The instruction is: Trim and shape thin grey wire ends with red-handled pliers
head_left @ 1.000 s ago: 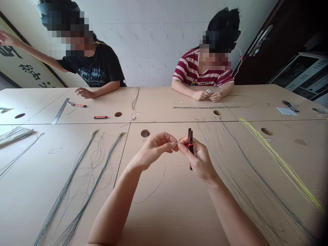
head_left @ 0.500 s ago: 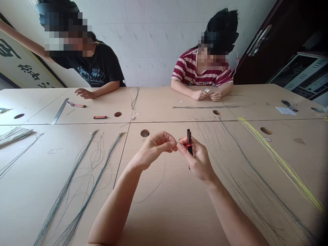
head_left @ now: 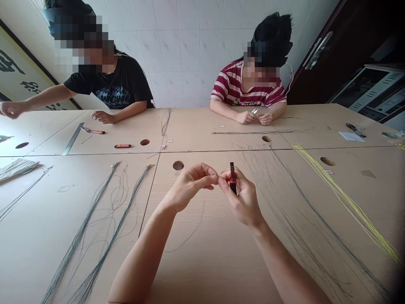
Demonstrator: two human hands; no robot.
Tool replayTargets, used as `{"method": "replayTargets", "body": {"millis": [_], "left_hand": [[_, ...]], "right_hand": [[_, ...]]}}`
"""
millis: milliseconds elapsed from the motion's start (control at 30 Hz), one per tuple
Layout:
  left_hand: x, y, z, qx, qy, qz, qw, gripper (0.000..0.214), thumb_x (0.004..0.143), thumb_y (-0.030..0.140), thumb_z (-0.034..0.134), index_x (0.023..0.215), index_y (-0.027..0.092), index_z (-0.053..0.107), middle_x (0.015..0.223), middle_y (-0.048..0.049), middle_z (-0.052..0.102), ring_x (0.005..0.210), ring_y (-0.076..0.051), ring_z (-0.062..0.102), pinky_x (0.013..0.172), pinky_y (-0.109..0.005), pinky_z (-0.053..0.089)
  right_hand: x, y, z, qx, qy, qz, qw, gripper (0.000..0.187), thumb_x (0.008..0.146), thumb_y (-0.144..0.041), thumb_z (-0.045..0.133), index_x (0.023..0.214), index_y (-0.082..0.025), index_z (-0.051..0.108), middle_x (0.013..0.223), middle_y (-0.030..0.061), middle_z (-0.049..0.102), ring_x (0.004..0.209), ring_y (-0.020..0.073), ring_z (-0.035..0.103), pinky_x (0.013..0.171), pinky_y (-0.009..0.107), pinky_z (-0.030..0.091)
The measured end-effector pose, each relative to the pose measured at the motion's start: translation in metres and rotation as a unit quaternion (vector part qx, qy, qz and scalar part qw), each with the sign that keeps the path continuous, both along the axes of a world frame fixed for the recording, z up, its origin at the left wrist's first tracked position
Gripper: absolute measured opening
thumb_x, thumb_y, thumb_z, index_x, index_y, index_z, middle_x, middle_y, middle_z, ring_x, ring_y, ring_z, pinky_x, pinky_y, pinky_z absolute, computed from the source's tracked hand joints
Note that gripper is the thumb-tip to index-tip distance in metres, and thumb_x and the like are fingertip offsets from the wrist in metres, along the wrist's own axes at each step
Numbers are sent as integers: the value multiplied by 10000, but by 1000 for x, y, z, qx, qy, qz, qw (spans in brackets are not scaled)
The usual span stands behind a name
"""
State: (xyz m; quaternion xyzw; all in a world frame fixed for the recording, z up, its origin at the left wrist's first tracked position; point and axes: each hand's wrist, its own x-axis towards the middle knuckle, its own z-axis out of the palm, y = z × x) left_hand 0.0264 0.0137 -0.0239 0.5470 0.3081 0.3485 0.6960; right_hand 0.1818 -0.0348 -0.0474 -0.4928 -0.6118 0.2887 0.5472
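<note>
My left hand (head_left: 194, 185) is closed, thumb and forefinger pinching the end of a thin cord (head_left: 201, 217) that curves down over the table. Its fingertips meet those of my right hand (head_left: 243, 196) above the middle of the table. Small pliers (head_left: 233, 177) with dark jaws and red-and-black handles are tucked in my right hand, pointing up. The thumb and forefinger of that hand also pinch at the cord's end; what lies between the fingertips is too small to make out.
Blue-grey cord bundles (head_left: 95, 215) lie at left. Loose grey cords (head_left: 303, 236) and a yellow cord bundle (head_left: 341, 192) stretch across the right. Two co-workers sit opposite. A ruler (head_left: 73, 138), a red-and-black cutter (head_left: 122, 146) and round table holes (head_left: 178, 165) are farther off.
The pliers have turned slightly in my right hand, while both hands stay pinched together. The co-worker at left has lowered a raised arm toward the table's far left.
</note>
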Motion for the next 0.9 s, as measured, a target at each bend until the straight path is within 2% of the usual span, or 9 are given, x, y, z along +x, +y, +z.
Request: {"method": "replayTargets", "body": {"millis": [900], "left_hand": [[-1,1,-3,14,-7,-2,1000,122,821,260,703,832,153,647,853,-9,623,810,-116,560,790,-285,441]], "right_hand": [[0,-2,-1,21,-3,2,1000,131,931,-254,541,808,-217,515,767,-14,497,686,123,463,656,280,396]]}}
